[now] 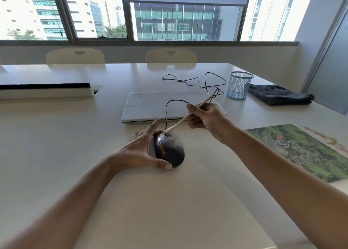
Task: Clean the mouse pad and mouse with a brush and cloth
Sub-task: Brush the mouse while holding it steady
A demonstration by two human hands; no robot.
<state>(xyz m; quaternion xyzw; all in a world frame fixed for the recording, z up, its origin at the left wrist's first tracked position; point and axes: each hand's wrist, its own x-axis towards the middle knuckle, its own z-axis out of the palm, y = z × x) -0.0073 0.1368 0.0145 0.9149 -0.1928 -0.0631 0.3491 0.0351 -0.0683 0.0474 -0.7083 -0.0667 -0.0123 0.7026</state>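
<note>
A black wired mouse (170,149) speckled with yellowish dust is tilted on its side on the white table. My left hand (143,150) grips it, thumb at the near end and fingers on the far side. My right hand (205,116) holds a thin wooden-handled brush (185,116) like a pen, and its tip touches the mouse's front near the cable. The green printed mouse pad (305,150) lies flat to the right. A dark grey cloth (278,95) sits folded at the far right.
A closed white laptop (150,105) lies just beyond the mouse, with the mouse cable (197,82) looping over and behind it. A blue mesh pen cup (240,84) stands beside the cloth. A long white box (47,91) is at the left. Two chairs stand across the table.
</note>
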